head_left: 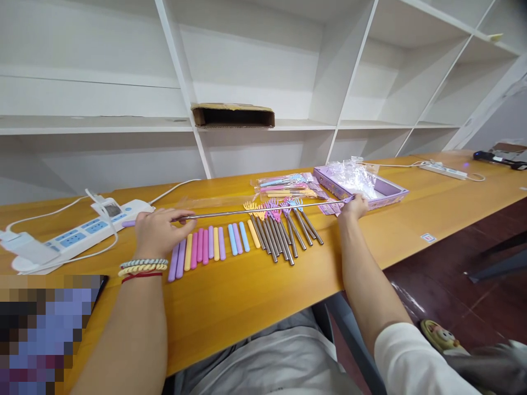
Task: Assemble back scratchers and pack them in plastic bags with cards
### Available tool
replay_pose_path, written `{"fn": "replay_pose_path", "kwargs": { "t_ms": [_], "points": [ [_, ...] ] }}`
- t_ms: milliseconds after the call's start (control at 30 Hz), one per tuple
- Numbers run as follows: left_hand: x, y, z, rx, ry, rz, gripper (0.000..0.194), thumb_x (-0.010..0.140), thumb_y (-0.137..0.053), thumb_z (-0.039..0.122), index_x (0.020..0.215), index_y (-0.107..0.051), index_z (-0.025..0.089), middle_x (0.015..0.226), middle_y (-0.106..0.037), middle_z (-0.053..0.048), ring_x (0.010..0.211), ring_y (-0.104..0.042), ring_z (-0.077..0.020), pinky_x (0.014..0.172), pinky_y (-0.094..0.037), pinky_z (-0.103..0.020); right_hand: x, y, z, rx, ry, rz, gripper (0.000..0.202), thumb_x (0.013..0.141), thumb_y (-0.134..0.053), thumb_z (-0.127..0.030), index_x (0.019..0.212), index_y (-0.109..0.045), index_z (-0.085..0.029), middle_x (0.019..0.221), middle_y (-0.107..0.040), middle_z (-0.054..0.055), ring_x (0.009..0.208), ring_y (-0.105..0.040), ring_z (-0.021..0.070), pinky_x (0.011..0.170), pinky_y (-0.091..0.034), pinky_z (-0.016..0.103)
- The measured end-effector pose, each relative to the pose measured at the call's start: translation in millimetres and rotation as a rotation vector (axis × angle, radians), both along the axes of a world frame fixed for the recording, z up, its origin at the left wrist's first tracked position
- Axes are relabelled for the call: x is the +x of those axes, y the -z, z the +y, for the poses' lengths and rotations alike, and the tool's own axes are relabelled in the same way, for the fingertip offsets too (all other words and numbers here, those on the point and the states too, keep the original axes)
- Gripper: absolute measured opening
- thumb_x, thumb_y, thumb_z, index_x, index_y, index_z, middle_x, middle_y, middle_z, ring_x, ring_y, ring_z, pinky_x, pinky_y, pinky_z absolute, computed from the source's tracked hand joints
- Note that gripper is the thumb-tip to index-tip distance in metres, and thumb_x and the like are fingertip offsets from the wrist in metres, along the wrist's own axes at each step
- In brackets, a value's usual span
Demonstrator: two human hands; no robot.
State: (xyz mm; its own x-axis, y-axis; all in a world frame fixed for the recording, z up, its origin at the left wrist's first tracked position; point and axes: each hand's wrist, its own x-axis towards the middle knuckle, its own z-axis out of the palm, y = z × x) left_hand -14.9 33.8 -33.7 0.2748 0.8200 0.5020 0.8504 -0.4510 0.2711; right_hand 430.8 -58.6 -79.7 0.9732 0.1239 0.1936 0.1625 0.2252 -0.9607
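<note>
A long thin metal telescopic rod [255, 211] stretches level above the wooden table [255, 296]. My left hand [158, 230] grips its purple handle end at the left. My right hand [353, 206] pinches the far end at the right. Below the rod lies a row of pastel handles [209, 244] in purple, pink, yellow and blue. Beside them lie several collapsed metal back scratchers [280, 230] with small coloured claw heads.
A white power strip [88, 227] with cables lies at the left. A purple box [362, 186] with clear plastic wrap and a bag of packaged scratchers [286, 186] sit behind. White shelves hold a flat cardboard box [233, 115]. A second power strip [447, 171] lies far right.
</note>
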Motion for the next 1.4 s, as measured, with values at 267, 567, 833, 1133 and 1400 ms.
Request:
{"fn": "replay_pose_path", "kwargs": {
  "t_ms": [267,567,833,1133,1400],
  "points": [
    [45.5,2.1,-23.7,0.041,0.132,0.256,0.034,0.081,-0.047,0.053,0.093,-0.069,0.030,0.086,-0.071,0.002,0.083,-0.064,-0.0234,0.063,-0.039,-0.032,-65.7,8.0,22.4,-0.091,-0.384,-0.147,0.017,0.074,-0.052,-0.026,0.065,-0.038,-0.021,0.051,-0.045,-0.007,0.043,-0.045,0.0091,0.043,-0.035,0.021],
    [102.5,8.1,-66.2,0.054,0.211,0.304,0.041,0.084,-0.044,0.044,0.121,-0.053,0.029,0.097,-0.069,-0.003,0.078,-0.065,-0.0256,0.062,-0.041,-0.033,-170.4,3.8,10.5,-0.202,-1.149,-0.475,0.020,0.083,-0.052,-0.038,0.075,-0.048,-0.021,0.044,-0.050,-0.007,0.040,-0.044,0.0101,0.047,-0.035,0.022],
    [99.2,10.7,-61.5,0.021,0.252,0.249,0.039,0.085,-0.046,0.041,0.119,-0.055,0.025,0.103,-0.064,-0.006,0.081,-0.063,-0.0229,0.065,-0.040,-0.031,-163.3,-0.7,10.9,-0.087,-1.215,-0.355,0.023,0.077,-0.061,-0.040,0.072,-0.052,-0.020,0.045,-0.051,-0.006,0.040,-0.043,0.0074,0.044,-0.032,0.019],
    [68.0,12.6,-32.7,-0.034,0.281,0.138,0.039,0.084,-0.043,0.053,0.078,-0.066,0.023,0.069,-0.066,-0.003,0.068,-0.059,-0.0188,0.060,-0.034,-0.028,-131.8,-12.7,9.5,0.062,-1.051,-0.059,0.026,0.069,-0.067,-0.040,0.071,-0.052,-0.019,0.043,-0.050,-0.006,0.034,-0.039,0.0063,0.034,-0.024,0.018],
    [88.5,18.0,-51.9,-0.260,0.494,0.069,0.037,0.087,-0.042,0.047,0.068,-0.058,0.020,0.053,-0.059,-0.001,0.053,-0.053,-0.0143,0.056,-0.033,-0.026,-139.8,-14.6,5.6,0.111,-0.942,-0.084,0.015,0.070,-0.063,-0.032,0.075,-0.055,-0.020,0.048,-0.050,-0.006,0.038,-0.043,0.0073,0.035,-0.027,0.018]
  ]
}}
